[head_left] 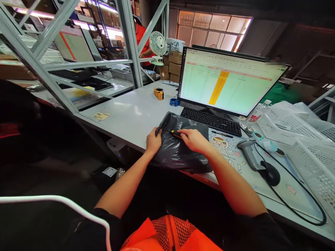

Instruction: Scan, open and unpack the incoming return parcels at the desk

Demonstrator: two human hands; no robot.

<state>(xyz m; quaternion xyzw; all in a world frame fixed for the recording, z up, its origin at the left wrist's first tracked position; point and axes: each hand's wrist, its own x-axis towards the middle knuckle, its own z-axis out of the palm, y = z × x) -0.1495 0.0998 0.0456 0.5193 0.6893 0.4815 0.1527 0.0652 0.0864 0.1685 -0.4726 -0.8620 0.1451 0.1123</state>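
Note:
A black plastic mailing bag (180,153) lies on the front edge of the white table, its near side jutting over the edge. My left hand (153,141) is closed on the bag's left edge, where a fold of the plastic stands up. In my right hand (193,140) is a utility knife (176,133) with a dark body and a yellow tip. The knife's tip points left and rests at the top of the bag, close to my left fingers. Whether the plastic is cut there, I cannot tell.
Behind the bag stand a keyboard (209,118) and a monitor (225,82). To the right lie a barcode scanner (250,153), a mouse (270,173), a looping cable and white plastic baskets (314,167). Metal shelf posts (130,45) rise at the left. A person in orange (141,38) is beyond the fan.

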